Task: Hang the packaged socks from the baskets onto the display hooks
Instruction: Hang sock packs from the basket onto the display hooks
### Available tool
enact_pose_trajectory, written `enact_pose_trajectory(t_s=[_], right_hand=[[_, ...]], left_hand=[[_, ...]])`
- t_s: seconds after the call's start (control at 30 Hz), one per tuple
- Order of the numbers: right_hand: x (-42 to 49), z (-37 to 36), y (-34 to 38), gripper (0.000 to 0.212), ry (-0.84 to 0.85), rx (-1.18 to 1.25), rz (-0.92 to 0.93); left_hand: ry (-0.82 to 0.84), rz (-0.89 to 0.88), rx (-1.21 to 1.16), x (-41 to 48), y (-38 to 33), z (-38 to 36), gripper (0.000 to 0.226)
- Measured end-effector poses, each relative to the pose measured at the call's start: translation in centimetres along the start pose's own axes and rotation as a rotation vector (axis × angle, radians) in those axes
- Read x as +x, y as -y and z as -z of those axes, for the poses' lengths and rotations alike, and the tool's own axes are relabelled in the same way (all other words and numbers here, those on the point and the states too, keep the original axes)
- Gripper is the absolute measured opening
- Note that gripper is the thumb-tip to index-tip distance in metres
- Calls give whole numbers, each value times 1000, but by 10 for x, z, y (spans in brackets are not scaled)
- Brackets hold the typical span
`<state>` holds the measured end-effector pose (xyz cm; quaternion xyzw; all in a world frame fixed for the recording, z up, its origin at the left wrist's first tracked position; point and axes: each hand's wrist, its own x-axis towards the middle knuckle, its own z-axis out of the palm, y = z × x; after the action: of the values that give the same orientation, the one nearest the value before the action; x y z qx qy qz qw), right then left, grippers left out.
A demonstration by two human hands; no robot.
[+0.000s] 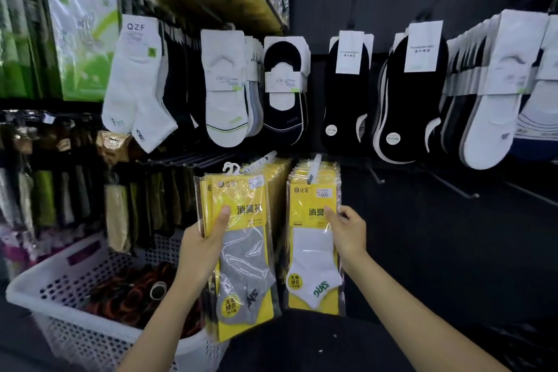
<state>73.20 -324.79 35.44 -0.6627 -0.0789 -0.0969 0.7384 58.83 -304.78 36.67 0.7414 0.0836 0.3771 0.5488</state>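
Packs of grey socks (pixel 245 263) are resting in the left hand (pixel 201 246), thumb and fingers gripping the stack. At three o'clock, the right hand (pixel 347 229) is pinching a hanging white-sock pack (pixel 312 254); a white basket (pixel 75 337) is sitting at eight o'clock.

**Fig. Materials at the sock display.** We see clear, glossy plastic film around the grey pack (pixel 244 254) and the white pack (pixel 314 251); it is creased and catches glints of light. Inside each lies a smooth, printed yellow card, with a matt knit cloth sock against it. The hanger (pixel 231 168) on the grey pack is white moulded plastic. The basket (pixel 75 332) is white perforated plastic, faintly glossy. The hooks (pixel 465 190) look like thin dark metal wire. Above, we note loose socks (pixel 220 112) of soft matt knit, banded with plain white paper cards (pixel 424 45). The panel (pixel 422 235) behind is dark and matt.
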Motion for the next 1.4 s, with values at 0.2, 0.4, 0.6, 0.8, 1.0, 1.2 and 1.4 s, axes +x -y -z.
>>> enact_pose_trajectory(t_s=[0.2, 0.4, 0.6, 0.8, 1.0, 1.2, 1.4], right_hand=[[5, 1, -13, 23, -121, -77, -62], [-22, 17, -6, 37, -187, -78, -5], [-71, 12, 31, 19, 176, 101, 56], [-91, 10, 41, 27, 179, 162, 19], [-84, 22, 39, 26, 205, 248, -43], [-62, 36, 31, 6, 115, 199, 1], [-41, 23, 30, 4, 94, 7, 120]], left_hand=[[23, 31, -56, -7, -7, -8, 53], [109, 41, -41, -15, -11, -15, 53], [204, 110, -143, -25, -15, -37, 59], [176, 146, -186, -37, -21, -59, 43], [159, 170, -129, -38, -21, -57, 52], [39, 59, 20, -25, -12, -37, 55], [-60, 37, 82, -12, -7, -12, 57]])
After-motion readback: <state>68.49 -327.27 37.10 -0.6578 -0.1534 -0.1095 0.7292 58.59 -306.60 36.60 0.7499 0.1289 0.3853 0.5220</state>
